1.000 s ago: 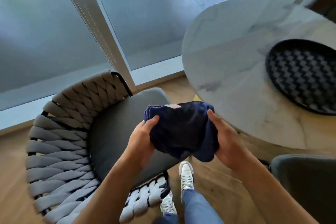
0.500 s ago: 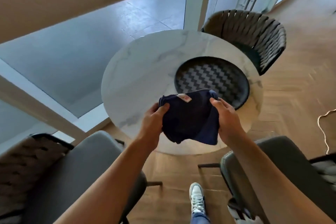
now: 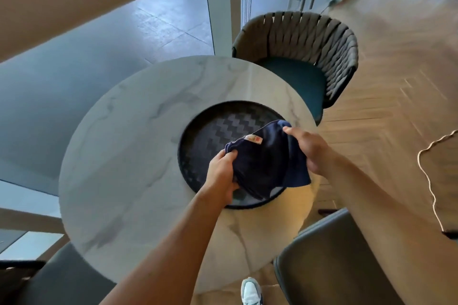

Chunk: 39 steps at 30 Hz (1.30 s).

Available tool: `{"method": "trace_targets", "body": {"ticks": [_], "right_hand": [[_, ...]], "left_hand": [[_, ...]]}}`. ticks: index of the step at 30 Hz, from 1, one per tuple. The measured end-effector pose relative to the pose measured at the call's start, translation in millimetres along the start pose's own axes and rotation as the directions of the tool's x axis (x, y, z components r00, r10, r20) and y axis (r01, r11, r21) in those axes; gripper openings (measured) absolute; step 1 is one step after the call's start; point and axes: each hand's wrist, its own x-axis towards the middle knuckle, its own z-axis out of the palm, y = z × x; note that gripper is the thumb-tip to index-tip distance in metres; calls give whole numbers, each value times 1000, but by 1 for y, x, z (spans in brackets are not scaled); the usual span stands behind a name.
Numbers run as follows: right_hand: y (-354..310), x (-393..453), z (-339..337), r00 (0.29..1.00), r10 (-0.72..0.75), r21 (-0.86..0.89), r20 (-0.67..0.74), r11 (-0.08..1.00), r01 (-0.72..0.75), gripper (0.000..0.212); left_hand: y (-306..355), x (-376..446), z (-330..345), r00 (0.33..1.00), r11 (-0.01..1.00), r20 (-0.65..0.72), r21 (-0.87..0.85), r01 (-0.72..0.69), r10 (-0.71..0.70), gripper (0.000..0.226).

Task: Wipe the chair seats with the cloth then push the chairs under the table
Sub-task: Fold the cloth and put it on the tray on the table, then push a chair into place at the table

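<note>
A: Presently, what is held?

B: The cloth [image 3: 266, 163] is gripped by the left hand [image 3: 221, 174] and right hand [image 3: 309, 150], above the table [image 3: 124, 156].

A: Progress?

B: No seat is being wiped. The near chair [image 3: 334, 260] appears not pushed under; the far chair [image 3: 300, 57] is partly tucked.

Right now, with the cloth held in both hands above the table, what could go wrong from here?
1. The cloth hangs bunched between the left hand and right hand; a loose corner might drag across the black tray.
2. A pale cord lies on the floor at the right; it could perhaps catch a foot or a pushed chair.
</note>
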Motion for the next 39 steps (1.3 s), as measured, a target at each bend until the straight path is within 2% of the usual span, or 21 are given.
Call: {"method": "trace_targets", "body": {"ticks": [3, 7, 10, 13, 16, 18, 22, 26, 33, 36, 39], "right_hand": [[12, 48, 1, 998, 60, -174, 3, 983, -59, 18], [31, 91, 7, 999, 45, -373, -6, 927, -44, 20], [34, 106, 9, 1000, -5, -414, 0, 910, 4, 15], [35, 117, 9, 998, -64, -413, -5, 909, 56, 10], [38, 126, 15, 992, -130, -445, -7, 889, 113, 6], [36, 124, 20, 975, -213, -470, -62, 868, 160, 10], [26, 98, 33, 925, -355, -507, -131, 826, 246, 17], [33, 56, 56, 908, -415, -519, -62, 790, 326, 13], [83, -51, 114, 931, -351, -444, 99, 822, 357, 11], [105, -101, 136, 939, -287, -387, 191, 857, 341, 12], [123, -151, 162, 916, -305, -386, 261, 836, 389, 13]], "left_hand": [[-4, 40, -1, 995, 986, -91, 158, 55, -41, 18], [-10, 74, -7, 983, 925, -174, 381, 14, 56, 15], [-12, 82, -10, 973, 877, -174, 478, -53, 154, 14], [-11, 87, -16, 957, 862, -191, 498, -98, 219, 14], [-12, 89, -21, 936, 843, -246, 530, -86, 251, 14], [-12, 86, -25, 921, 826, -294, 561, -52, 257, 15], [-12, 73, -35, 922, 829, -311, 559, -19, 231, 19], [-13, 50, -42, 933, 849, -285, 527, -40, 220, 16], [-23, -24, -77, 955, 880, -184, 458, -128, 235, 10], [-33, -67, -112, 947, 866, -174, 474, -160, 271, 12], [-45, -117, -157, 941, 855, -198, 499, -144, 274, 15]]}}
